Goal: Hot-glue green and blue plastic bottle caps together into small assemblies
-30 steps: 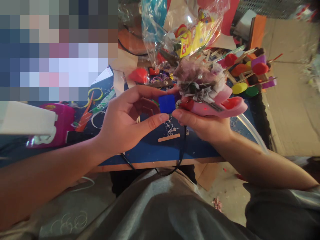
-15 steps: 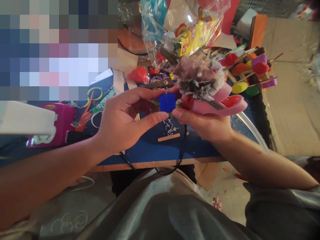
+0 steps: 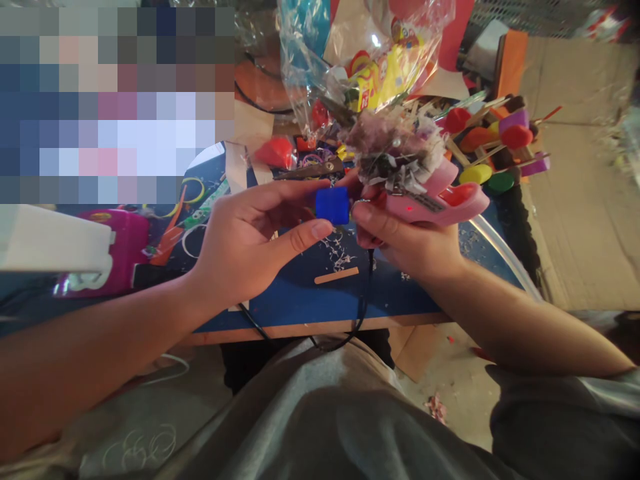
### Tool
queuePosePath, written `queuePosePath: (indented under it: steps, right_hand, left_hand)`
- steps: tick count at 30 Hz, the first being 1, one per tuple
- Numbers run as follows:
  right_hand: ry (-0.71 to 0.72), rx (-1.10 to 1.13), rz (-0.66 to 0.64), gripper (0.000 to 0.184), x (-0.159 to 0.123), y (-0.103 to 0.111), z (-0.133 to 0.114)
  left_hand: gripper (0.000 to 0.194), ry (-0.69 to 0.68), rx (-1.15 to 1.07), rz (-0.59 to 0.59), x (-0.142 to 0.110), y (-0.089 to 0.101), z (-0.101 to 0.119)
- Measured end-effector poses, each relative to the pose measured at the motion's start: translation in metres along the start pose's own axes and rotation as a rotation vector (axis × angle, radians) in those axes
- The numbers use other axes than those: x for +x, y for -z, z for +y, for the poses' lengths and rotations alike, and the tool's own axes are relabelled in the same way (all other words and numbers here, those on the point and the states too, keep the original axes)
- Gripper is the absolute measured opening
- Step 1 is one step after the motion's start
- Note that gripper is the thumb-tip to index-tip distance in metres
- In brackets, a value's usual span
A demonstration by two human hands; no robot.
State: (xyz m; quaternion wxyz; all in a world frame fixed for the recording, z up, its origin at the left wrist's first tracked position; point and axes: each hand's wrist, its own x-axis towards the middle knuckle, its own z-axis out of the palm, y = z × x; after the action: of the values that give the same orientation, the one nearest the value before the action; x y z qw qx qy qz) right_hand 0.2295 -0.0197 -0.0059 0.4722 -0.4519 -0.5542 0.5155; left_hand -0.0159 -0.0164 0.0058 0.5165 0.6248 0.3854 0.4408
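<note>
My left hand [image 3: 250,240] is closed in a pinch on a small blue cylinder [image 3: 333,205], thumb below and fingers above and behind. My right hand [image 3: 407,237] is wrapped around a pink glue gun [image 3: 425,207] with a small red light and a black cord [image 3: 367,293] hanging down. Its front points left at the blue cylinder, a small gap away. A matted clump of pale and grey threads [image 3: 397,150] sits on top of the gun. Part of the right fingers is hidden behind the gun.
A wooden craft stick [image 3: 337,275] and loose threads lie on the blue table [image 3: 300,300]. Coloured mallet-like pieces [image 3: 500,143] are piled right, beside cardboard [image 3: 575,180]. A clear plastic bag [image 3: 310,67] stands behind. Scissors [image 3: 320,168] lie beyond my hands; a magenta device [image 3: 120,233] stands left.
The blue cylinder has turned and now shows its round side. My right thumb and the glue gun have drawn slightly away from it.
</note>
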Motion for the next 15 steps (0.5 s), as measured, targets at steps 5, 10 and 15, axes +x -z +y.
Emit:
queuePosePath:
  steps: [5,10,15]
  right_hand:
    - [0.073,-0.033,0.013,0.046,0.004,-0.001,0.001]
    - [0.133,-0.103,0.018,0.044,0.006,-0.003,-0.002]
    - [0.149,-0.209,-0.012,0.050,0.007,0.000,-0.004]
  left_hand:
    - [0.044,-0.027,-0.070,-0.040,0.002,-0.001,-0.003]
    - [0.050,-0.124,-0.187,-0.151,0.004,0.006,-0.020]
    - [0.058,-0.134,-0.213,-0.193,0.003,0.006,-0.023]
